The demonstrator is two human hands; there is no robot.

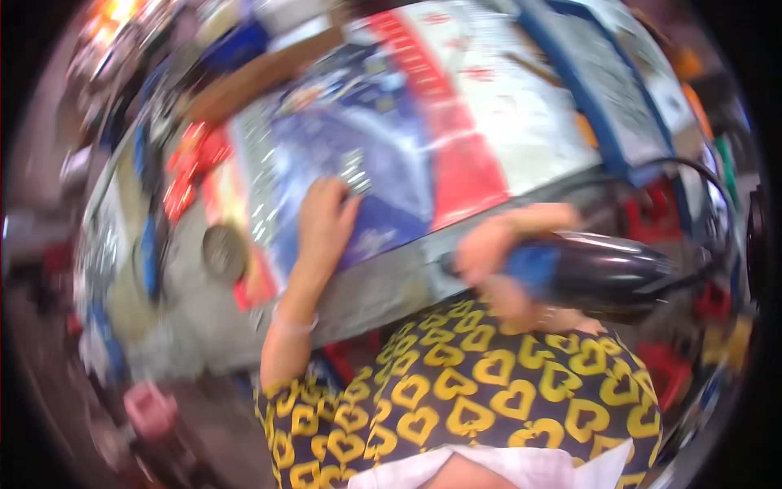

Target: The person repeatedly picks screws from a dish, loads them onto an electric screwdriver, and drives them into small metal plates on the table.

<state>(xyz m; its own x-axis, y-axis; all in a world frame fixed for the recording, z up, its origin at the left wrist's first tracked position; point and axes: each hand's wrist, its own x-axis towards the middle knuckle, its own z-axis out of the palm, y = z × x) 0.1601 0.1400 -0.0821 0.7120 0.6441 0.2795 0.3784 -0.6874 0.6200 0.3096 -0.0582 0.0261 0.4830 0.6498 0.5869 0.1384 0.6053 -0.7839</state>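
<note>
The picture is smeared by motion. My left hand [326,216] rests on a shiny blue printed sheet [383,138], its thumb apart from the fingers and nothing visible in it. Just beyond its fingertips lie small silvery pieces [356,169]. At the table's near edge, my right hand [493,257] is wrapped round the blue-banded front of a corded power tool [611,265]. That tool has a glossy black cylindrical body and lies roughly level, pointing left; its tip is too blurred to make out.
A round metal dish [224,253] and red glossy packets [191,167] lie left of the blue sheet. Red-and-white printed sheeting [521,106] covers the table to its right. Beyond stands a blue-edged tray [599,73]. A black cable [717,183] loops at the right. A brown strip [269,69] lies behind.
</note>
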